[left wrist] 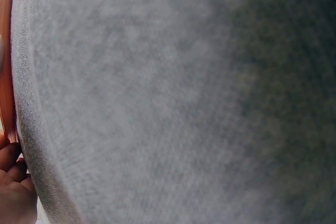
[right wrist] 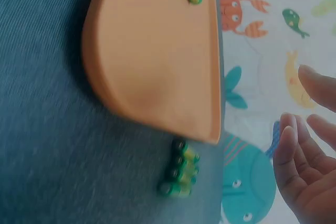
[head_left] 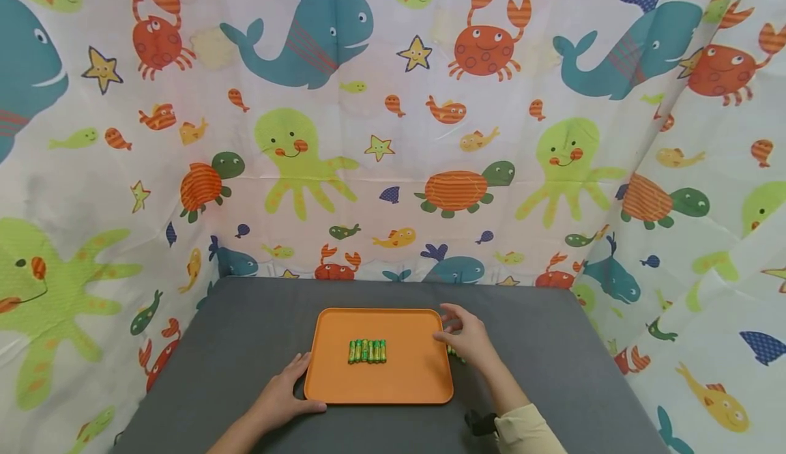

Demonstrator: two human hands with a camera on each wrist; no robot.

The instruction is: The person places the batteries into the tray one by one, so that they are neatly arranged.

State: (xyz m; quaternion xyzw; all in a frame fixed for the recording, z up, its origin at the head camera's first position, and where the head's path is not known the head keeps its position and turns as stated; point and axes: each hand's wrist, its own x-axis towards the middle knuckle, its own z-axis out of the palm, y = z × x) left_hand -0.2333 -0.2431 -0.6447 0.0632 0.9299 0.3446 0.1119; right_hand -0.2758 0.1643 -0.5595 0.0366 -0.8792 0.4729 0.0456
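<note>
An orange tray (head_left: 405, 380) lies on the grey table, with a row of several green batteries (head_left: 367, 351) side by side on it, left of its middle. My left hand (head_left: 284, 394) holds the tray's near left corner, fingers along the left side and thumb at the front edge. In the left wrist view, curled fingers (left wrist: 11, 163) touch the rim. Over the tray's right edge, my right hand (head_left: 469, 340) hovers with bent, spread fingers and nothing between them. More green batteries (right wrist: 181, 170) lie on the table just right of the tray, partly hidden by that hand in the head view.
The grey table (head_left: 258, 324) extends around the tray on all sides. A curtain (head_left: 381, 249) printed with sea animals hangs behind the table and along both sides. A dark object (head_left: 480, 423) shows beside the right sleeve.
</note>
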